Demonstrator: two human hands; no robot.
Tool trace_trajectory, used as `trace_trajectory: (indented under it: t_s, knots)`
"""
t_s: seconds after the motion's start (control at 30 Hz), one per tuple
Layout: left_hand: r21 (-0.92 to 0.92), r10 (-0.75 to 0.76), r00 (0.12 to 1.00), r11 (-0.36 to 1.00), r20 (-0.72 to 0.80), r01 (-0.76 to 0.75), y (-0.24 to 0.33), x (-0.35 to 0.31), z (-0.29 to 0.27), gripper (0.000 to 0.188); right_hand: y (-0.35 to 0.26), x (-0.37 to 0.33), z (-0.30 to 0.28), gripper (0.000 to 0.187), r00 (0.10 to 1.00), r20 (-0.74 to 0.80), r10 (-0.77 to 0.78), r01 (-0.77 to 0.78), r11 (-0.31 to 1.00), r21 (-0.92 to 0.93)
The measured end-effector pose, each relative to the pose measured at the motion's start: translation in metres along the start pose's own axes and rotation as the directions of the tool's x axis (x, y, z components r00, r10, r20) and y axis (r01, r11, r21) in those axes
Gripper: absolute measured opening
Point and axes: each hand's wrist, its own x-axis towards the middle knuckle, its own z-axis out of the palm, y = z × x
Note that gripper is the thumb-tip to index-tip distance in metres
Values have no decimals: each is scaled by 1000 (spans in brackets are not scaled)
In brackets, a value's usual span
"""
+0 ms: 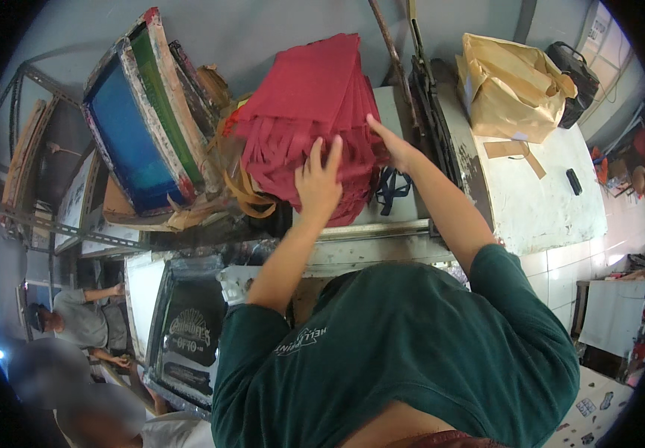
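Note:
A tall stack of dark red fabric bags lies in front of me, its upper sheets fanned out toward the right. Loose red straps bunch along its near side. My left hand rests on these straps with its fingers stretched and spread. At the stack's right edge is my right hand, one digit extended against the red fabric; its other fingers are partly hidden and blurred. Neither hand visibly grips a bag. Just below the right hand, a dark blue strap lies on the table.
Printing screens in worn frames lean at the left, beside tan straps. A black-framed screen lies lower left, near several people. To the right are long rods, a gold bag and a small black object.

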Motion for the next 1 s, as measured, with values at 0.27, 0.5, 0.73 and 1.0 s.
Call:
trace_trajectory:
  t_s: [0.27, 0.5, 0.73, 1.0]
  knots:
    - [-150, 117, 982, 984, 148, -95, -40, 97, -98, 68, -20, 15, 1, 130, 996, 32, 82, -82, 996, 18]
    - [-182, 62, 974, 983, 218, -22, -54, 129, -122, 58, -22, 40, 7, 121, 991, -74, 112, -113, 994, -9]
    - [-144, 76, 978, 988, 196, -47, -64, 153, -123, 58, -10, 114, -25, 72, 962, -273, 2, -2, 1000, 1]
    - [-125, 76, 956, 991, 284, -42, -65, 159, -124, 61, -3, 81, -7, 45, 617, -125, -777, 318, 392, -863]
